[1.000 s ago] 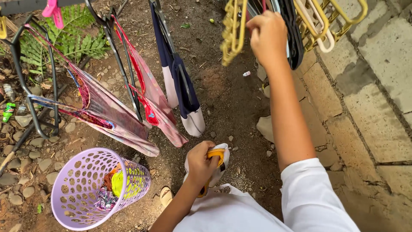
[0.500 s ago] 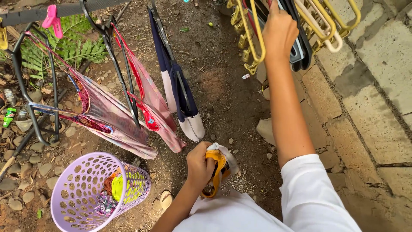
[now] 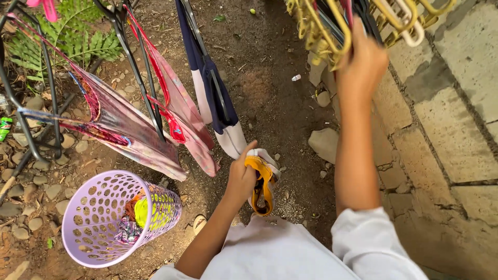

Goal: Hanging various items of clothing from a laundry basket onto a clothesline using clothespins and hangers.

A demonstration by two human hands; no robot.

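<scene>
yellow-trimmed cloth (image 3: pixel 262 179) clamped in left hand (image 3: pixel 241 179), held low. right hand (image 3: pixel 363 65) up, fingers closed among bunched hangers (image 3: pixel 332 26). basket (image 3: pixel 98 218) beside feet.

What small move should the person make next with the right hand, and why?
Probably pull one hanger free. The right hand is up among the bunched hangers but holds none apart, while the left hand grips a yellow and white garment that is on no hanger.
</scene>
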